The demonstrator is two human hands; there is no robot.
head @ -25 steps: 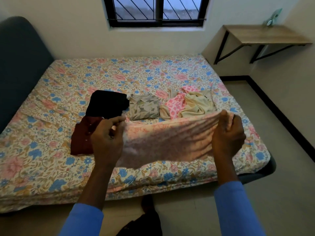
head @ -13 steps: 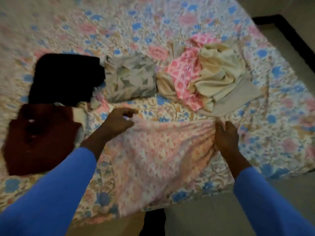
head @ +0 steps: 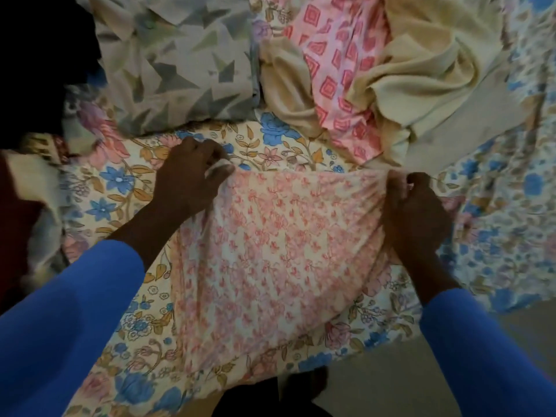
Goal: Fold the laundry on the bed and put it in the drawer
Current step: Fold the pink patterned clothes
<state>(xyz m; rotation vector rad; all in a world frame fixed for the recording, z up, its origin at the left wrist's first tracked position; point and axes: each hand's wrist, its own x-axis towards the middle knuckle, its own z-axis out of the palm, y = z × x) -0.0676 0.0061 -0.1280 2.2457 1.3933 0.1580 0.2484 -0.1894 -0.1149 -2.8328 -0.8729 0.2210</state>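
A pink floral cloth [head: 282, 254] lies spread on the flowered bedsheet [head: 120, 188], its lower part hanging over the bed's near edge. My left hand [head: 189, 179] pinches its upper left corner and my right hand [head: 415, 212] grips its upper right corner, both pressed down against the bed. Beyond the cloth sit a folded grey geometric-print garment [head: 180, 64] and an unfolded heap of pink diamond-print fabric [head: 334, 64] mixed with cream fabric [head: 421, 76].
A black garment [head: 42, 55] lies at the upper left and a dark maroon one [head: 15, 224] at the left edge. Grey floor [head: 391, 383] shows below the bed's near edge.
The cloth went from being held stretched in the air to lying on the bed. Both hands came down and forward with it, and the view has closed in on the bed.
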